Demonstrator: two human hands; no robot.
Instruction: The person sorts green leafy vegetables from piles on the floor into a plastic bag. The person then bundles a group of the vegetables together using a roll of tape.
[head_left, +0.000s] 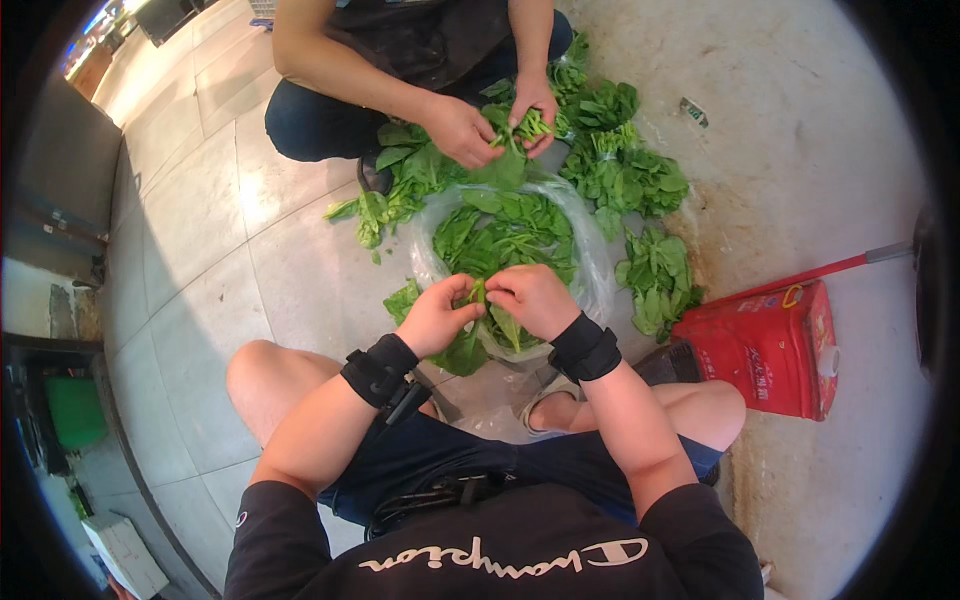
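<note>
My left hand (446, 311) pinches the stem end of a leafy green stalk (480, 292) between thumb and fingers. Close beside it, my right hand (536, 298) has its fingertips together at the same stalk, with a leaf (505, 322) hanging below them. Both hands are over the near rim of a clear plastic bag (596, 262), which stands rolled open on the floor. Loose green leaves (502, 232) fill the bag. More leaves (461, 352) show under my left hand; what supports them is hidden.
Across the bag a co-worker's hands (469, 135) hold a bunch of greens. Tied bunches (626, 176) and a loose pile (656, 277) lie along the right wall. A red metal can (757, 352) stands at right, with a red-handled tool (795, 277) behind it. Leaves (367, 217) lie on the tiles.
</note>
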